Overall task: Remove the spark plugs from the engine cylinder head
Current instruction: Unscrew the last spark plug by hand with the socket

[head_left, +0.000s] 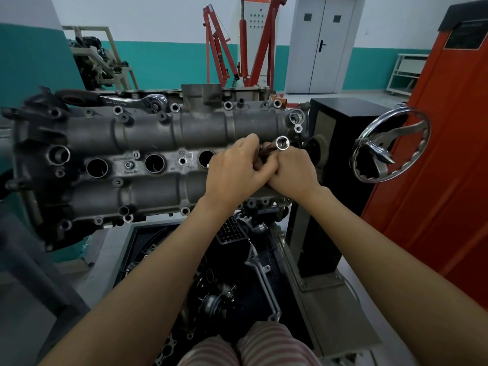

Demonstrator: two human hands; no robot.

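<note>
With my left hand [233,167] and right hand [291,169] both gripping the socket [282,142] over the rightmost well of the cylinder head [148,133], I should keep it straight while lifting the hidden plug.

Both hands [260,167] around socket [282,142]

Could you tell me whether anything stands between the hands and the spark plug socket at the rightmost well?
Nothing visible does. Both the left hand and the right hand already grip the socket tool, whose open top sticks up between them. The well beneath is hidden by the hands.
</note>
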